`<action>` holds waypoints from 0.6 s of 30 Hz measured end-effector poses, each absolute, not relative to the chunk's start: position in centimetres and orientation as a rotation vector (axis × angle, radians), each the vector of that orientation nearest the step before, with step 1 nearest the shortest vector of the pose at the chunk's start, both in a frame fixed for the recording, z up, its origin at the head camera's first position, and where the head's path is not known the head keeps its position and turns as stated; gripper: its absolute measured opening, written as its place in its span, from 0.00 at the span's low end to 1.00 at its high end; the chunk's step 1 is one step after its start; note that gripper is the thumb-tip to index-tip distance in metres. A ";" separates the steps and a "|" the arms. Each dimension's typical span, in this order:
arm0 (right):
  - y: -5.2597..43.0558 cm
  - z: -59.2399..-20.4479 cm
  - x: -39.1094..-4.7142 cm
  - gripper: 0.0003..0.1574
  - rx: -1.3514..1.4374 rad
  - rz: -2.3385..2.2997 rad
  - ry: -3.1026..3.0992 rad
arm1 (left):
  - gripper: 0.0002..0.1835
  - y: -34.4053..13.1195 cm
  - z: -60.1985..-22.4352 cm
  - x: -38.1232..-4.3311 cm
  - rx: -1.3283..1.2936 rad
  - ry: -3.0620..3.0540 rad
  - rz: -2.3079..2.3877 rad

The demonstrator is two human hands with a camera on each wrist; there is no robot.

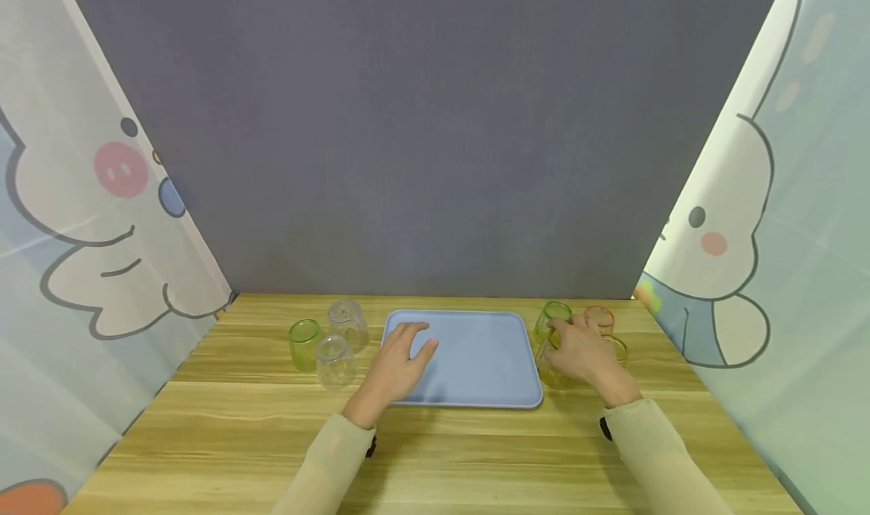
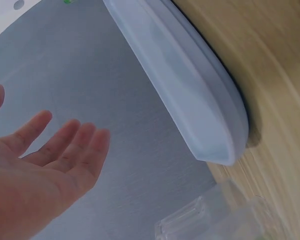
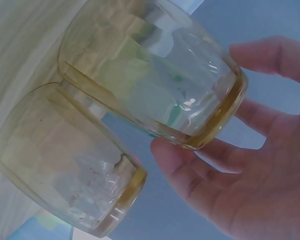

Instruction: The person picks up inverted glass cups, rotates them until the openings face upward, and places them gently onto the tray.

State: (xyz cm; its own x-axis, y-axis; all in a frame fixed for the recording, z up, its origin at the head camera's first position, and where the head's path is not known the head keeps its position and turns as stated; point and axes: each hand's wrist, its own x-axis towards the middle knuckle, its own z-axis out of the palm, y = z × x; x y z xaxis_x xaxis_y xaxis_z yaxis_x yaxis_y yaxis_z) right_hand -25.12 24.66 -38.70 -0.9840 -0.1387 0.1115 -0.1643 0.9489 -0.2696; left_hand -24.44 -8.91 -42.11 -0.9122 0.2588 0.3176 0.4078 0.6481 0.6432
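My right hand grips a yellow-tinted glass, thumb on one side of its thick base and fingers on the other. The glass stands upside down, base up, just right of the pale blue tray. Right beside it is a second yellow glass, also base up. Over the tray's left edge hovers my left hand, fingers spread and holding nothing. In the left wrist view its palm and fingers appear with the tray's raised rim beyond them.
Behind my right hand stand a green glass and a reddish glass. Left of the tray are another green glass and two colourless glasses, a front one and a rear one. A grey panel rises behind the wooden table.
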 end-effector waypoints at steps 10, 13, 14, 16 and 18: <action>25.0 -38.3 -25.2 0.36 0.285 0.457 -3.005 | 0.28 -8.6 -42.1 -24.6 -0.547 -2.660 -1.239; 25.2 -38.0 -25.1 0.35 0.286 0.465 -2.997 | 0.26 -8.5 -42.1 -24.5 -0.539 -2.657 -1.251; 25.3 -37.8 -25.0 0.34 0.282 0.471 -2.994 | 0.26 -8.4 -42.2 -24.4 -0.534 -2.658 -1.257; 25.4 -37.7 -24.9 0.33 0.262 0.489 -2.985 | 0.25 -8.3 -42.2 -24.4 -0.534 -2.661 -1.252; 25.5 -37.4 -24.7 0.33 0.254 0.509 -2.971 | 0.25 -8.2 -42.3 -24.4 -0.537 -2.667 -1.247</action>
